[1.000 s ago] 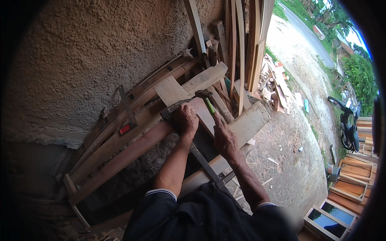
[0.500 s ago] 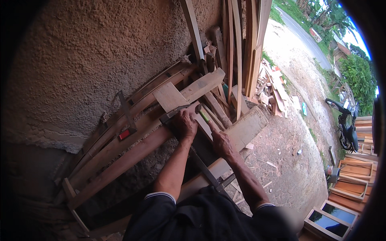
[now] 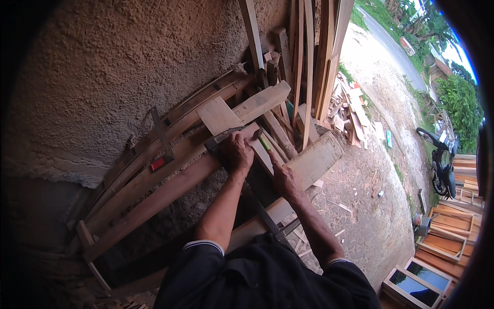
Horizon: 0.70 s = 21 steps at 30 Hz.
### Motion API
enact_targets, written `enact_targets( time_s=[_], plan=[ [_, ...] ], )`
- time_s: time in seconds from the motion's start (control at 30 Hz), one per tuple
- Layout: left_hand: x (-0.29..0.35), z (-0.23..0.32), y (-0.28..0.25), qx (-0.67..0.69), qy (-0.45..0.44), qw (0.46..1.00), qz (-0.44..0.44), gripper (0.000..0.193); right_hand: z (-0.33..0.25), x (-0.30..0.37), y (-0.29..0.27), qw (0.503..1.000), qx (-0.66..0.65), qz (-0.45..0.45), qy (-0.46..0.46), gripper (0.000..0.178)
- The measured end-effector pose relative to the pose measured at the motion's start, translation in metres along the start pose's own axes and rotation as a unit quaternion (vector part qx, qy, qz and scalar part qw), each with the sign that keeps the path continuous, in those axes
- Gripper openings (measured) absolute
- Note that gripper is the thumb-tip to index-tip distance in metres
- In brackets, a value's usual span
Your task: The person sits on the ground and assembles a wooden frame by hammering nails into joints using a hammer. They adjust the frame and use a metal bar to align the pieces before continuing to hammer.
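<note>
My left hand [image 3: 239,153] is closed, its fingers bent over a dark block [image 3: 220,139] that lies across a long wooden beam [image 3: 159,198]. In my right hand [image 3: 286,179] is a hammer [image 3: 264,143] with a green handle, its index finger stretched along the handle. The hammer's dark head is just right of my left hand, over the end of a pale wooden piece [image 3: 263,156]. A short flat board [image 3: 218,116] lies just beyond my left hand. Below my wrists a dark metal bar [image 3: 265,216] crosses the beams.
A metal clamp with a red part [image 3: 157,164] sits on the beams at left, near a rough wall [image 3: 118,67]. Tall planks [image 3: 329,56] lean at the back. Wood scraps [image 3: 355,110] are heaped behind. At right stand a motorcycle [image 3: 443,165] and wooden frames [image 3: 447,232].
The hammer's head has shifted slightly up and to the right, and my right hand sits a little lower on the handle. My left hand stays on the dark block.
</note>
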<state>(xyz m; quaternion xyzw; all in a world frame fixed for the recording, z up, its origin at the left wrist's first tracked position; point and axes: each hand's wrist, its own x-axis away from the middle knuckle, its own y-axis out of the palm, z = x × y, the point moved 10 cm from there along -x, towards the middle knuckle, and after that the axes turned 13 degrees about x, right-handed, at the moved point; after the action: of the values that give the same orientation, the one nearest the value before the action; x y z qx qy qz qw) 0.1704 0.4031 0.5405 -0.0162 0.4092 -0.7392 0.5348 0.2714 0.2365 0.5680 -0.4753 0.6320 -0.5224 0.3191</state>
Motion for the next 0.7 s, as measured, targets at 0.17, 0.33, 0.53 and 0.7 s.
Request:
enact_targets(
  time_s=[0.17,0.33,0.53,0.7],
  plan=[
    [-0.003,-0.001,0.0,0.02,0.067,0.997,-0.018,0.015,0.005,-0.002,-0.014,0.997,-0.04,0.058,-0.014,0.072],
    [0.0,0.002,0.005,0.079,0.178,0.975,-0.11,0.019,0.009,0.005,-0.03,0.992,-0.074,0.1,-0.022,0.071],
    [0.005,0.019,0.017,-0.027,0.054,0.996,-0.063,0.03,0.056,0.017,-0.012,0.971,-0.188,0.136,0.053,0.068],
    [0.02,0.043,0.001,-0.048,0.047,0.996,-0.053,0.033,0.166,0.05,0.062,0.853,-0.42,0.059,0.305,0.06]
  ],
)
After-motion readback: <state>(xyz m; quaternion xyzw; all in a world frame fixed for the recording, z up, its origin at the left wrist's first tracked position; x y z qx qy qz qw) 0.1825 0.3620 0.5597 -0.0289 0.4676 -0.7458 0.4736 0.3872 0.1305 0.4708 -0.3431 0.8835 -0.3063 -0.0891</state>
